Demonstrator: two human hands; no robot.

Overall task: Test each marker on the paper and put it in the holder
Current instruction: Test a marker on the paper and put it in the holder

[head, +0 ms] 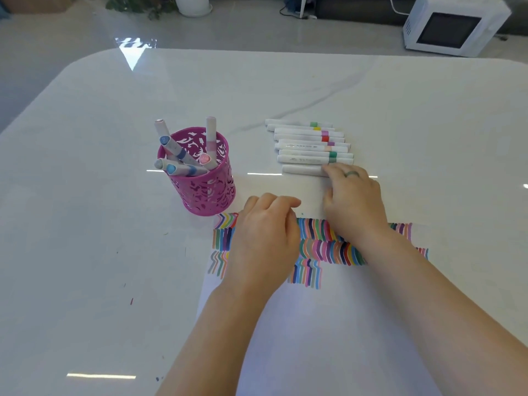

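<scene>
The nearest marker (pixel 303 169) is white and lies flat on the worktop (pixel 85 252); it is at the near end of the row of markers (pixel 308 141), which lie side by side to the right of the holder, beyond the coloured lines. The right hand (pixel 354 195) reaches over the paper to it; its fingertips (pixel 328 168) rest on the marker's right end; its grip is open, with the fingers mostly straight and the thumb apart from the marker, so it has hold of nothing (a greenish ring (pixel 352 174) sits on one finger). The left hand (pixel 265 232) rests on the paper (pixel 314 324); its fingers are loosely curled and its grip has hold of nothing. The paper lies on the near part of the worktop; rows of short coloured lines (pixel 323 247) run across its top, partly under both hands. The holder (pixel 205 190) is pink with cut-out shapes; it stands upright just past the top left of the coloured lines; the markers in the holder (pixel 177 155) lean out of it with their caps up. Beyond the worktop are a white microwave (pixel 454 27) and a white pot (pixel 194 4).
</scene>
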